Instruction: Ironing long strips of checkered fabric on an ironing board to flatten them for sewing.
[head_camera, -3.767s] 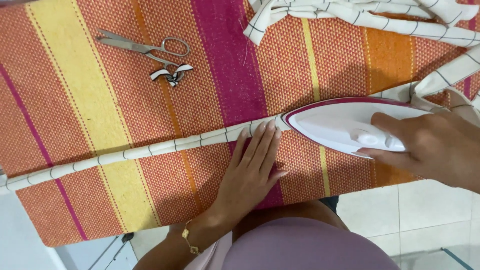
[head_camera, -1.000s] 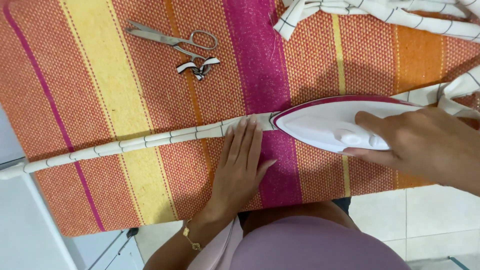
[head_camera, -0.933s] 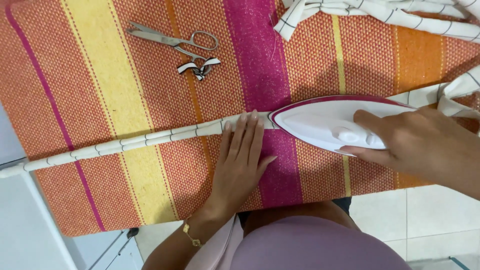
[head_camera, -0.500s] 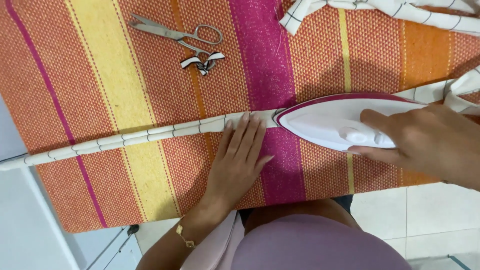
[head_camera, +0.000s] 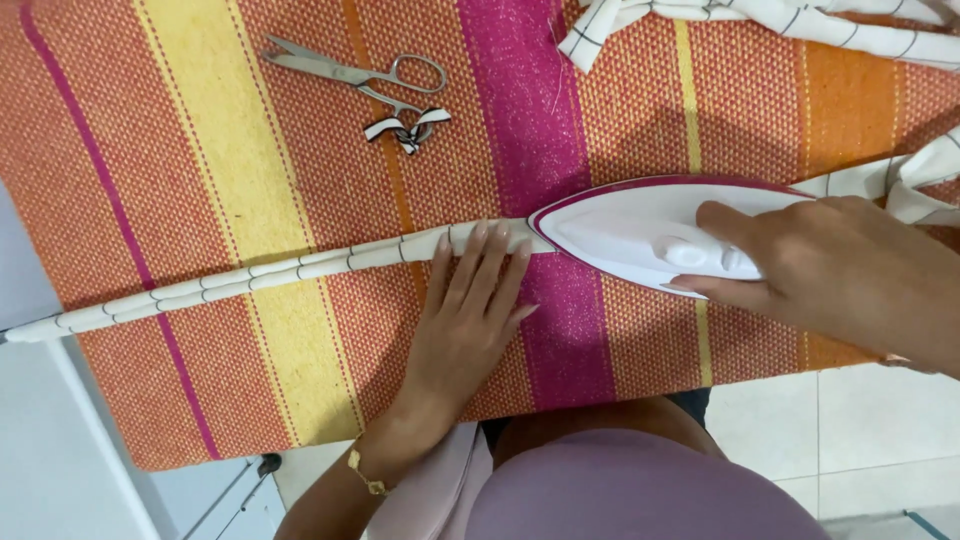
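Little change since half a second ago: iron nose sits about where it was, left hand hasn't lifted. Folded white strip (head_camera: 250, 275) with thin dark lines runs across striped orange ironing cover (head_camera: 180, 160). Scissors (head_camera: 350, 72) and small fabric scrap (head_camera: 405, 128) lie above it, apart. Left hand (head_camera: 470, 310) flat, fingers together, tips pressing strip just beside iron tip. White iron (head_camera: 640, 232) on strip; right hand (head_camera: 850, 280) wrapped around its handle.
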